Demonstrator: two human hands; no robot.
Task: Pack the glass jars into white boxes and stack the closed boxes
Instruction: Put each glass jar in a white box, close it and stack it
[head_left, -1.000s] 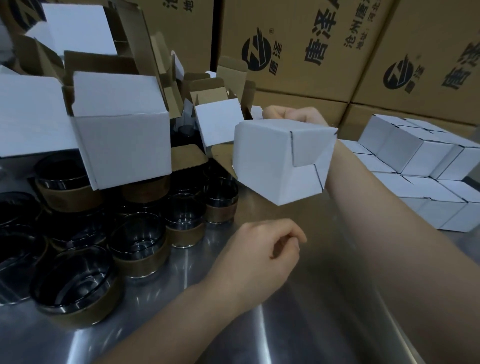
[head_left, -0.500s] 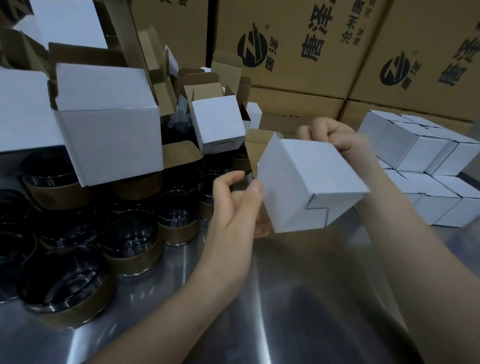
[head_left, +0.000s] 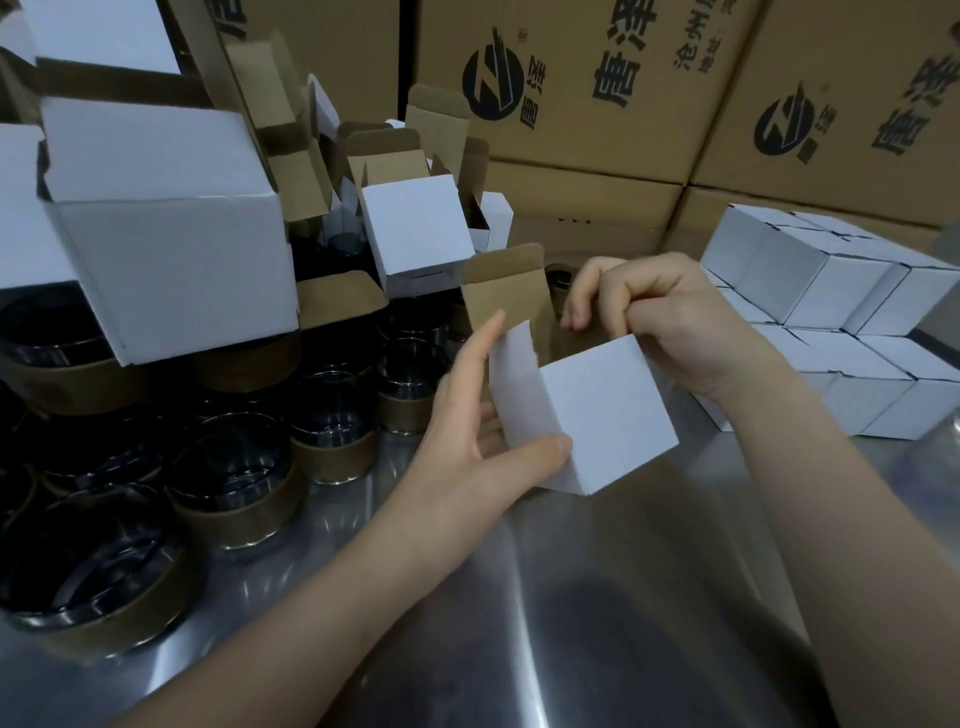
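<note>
A small white box (head_left: 602, 410) with its brown lid flap standing up is held upright just above the steel table (head_left: 597, 613), at centre. My left hand (head_left: 483, 431) grips its left side, thumb on the front corner and fingers along the side flap. My right hand (head_left: 670, 322) holds the top rim from the right, fingers curled over the edge. Several glass jars (head_left: 234, 478) with brown bands crowd the left of the table. Closed white boxes (head_left: 831, 291) are stacked at the right.
Open white boxes (head_left: 166, 223) with raised flaps lie piled on the jars at the left and back. Large brown printed cartons (head_left: 597, 88) wall off the back. The table's near part lies under my forearms.
The box was turned from bottom-facing-me to upright with its lid flap open. My left hand rose from the table and took hold of the box's left side; my right hand shifted to the rim.
</note>
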